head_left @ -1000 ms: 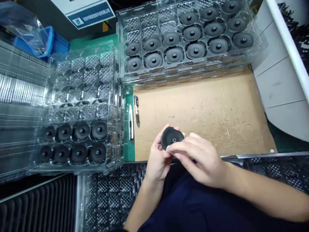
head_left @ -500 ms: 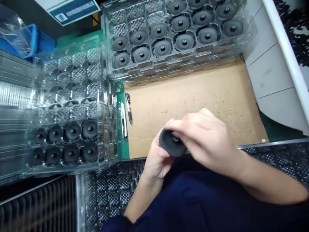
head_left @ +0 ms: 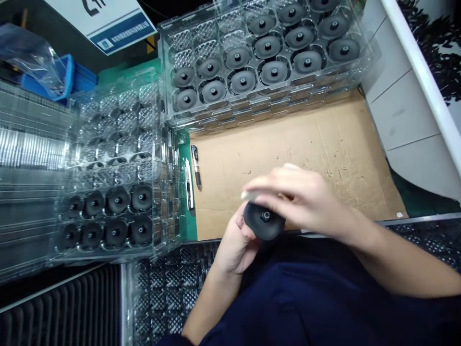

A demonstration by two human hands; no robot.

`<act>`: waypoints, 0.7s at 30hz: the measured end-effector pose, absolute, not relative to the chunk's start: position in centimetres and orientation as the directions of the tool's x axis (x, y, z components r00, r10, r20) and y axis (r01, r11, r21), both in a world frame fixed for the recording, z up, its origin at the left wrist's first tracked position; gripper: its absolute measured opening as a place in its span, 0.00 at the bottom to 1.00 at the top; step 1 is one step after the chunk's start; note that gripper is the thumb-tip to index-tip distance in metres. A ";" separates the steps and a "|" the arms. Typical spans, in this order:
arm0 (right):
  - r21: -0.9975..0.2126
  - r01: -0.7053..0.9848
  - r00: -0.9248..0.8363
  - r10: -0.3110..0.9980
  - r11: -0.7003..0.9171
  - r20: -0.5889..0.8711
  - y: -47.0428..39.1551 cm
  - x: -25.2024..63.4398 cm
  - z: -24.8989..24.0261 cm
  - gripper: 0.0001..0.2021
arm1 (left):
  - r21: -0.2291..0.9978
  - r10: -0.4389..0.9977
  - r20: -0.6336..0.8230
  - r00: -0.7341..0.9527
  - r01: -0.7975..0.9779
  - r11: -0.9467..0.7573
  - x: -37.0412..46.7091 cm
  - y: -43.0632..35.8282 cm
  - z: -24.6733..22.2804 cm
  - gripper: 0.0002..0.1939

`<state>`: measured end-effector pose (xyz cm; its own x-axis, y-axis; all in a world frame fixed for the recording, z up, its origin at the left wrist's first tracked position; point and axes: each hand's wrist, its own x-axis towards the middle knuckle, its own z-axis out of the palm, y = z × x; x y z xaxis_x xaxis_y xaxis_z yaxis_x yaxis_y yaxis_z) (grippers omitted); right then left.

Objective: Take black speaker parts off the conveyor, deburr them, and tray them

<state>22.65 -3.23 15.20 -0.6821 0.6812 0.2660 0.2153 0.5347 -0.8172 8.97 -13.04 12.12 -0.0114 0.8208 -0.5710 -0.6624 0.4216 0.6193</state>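
Note:
My left hand (head_left: 236, 240) is closed around a black round disc-shaped part (head_left: 264, 223) with a small metal hub at its centre. The disc is held tilted, its hub side facing up toward me, above the near edge of a cardboard sheet (head_left: 230, 192). Over the disc's upper rim, my right hand (head_left: 295, 192) is bent with thumb and forefinger close together. A greyish smear shows between those fingertips; motion blur hides what it is. Similar black discs sit in a clear plastic tray (head_left: 252, 103) at the back and in another clear tray (head_left: 108, 257) at the left.
A pen (head_left: 196, 168) and a utility knife (head_left: 189, 185) lie along the cardboard's left edge. Stacked clear trays (head_left: 29, 168) stand at far left, a blue bin (head_left: 81, 79) behind them. White panels (head_left: 406, 110) border the right side. Patterned trays (head_left: 162, 293) lie below the table edge.
The view has shifted slightly, so the table things appear lower and farther right. My right hand has moved from the disc's face toward its upper rim. My left hand keeps the disc.

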 end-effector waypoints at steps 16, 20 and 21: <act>-0.867 0.469 -0.336 0.942 0.168 0.001 -4.5 24.6 11.4 0.12 | 0.619 0.889 -0.457 -0.045 -0.733 0.281 8.7 -12.6 11.3 0.31; -0.858 0.327 -0.440 0.867 0.396 0.233 -5.4 22.0 15.3 0.13 | 0.670 0.863 -0.491 -0.116 -0.683 0.290 8.9 -12.9 10.9 0.28; -0.847 0.318 -0.520 0.825 0.425 0.219 -5.7 21.6 15.6 0.13 | 0.676 0.853 -0.506 -0.130 -0.673 0.299 8.9 -13.0 10.8 0.26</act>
<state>21.57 -5.74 15.62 -0.5204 0.8255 0.2185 0.3182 0.4249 -0.8474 8.86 -12.98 10.84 -0.1298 0.8529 -0.5057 -0.6732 0.2986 0.6764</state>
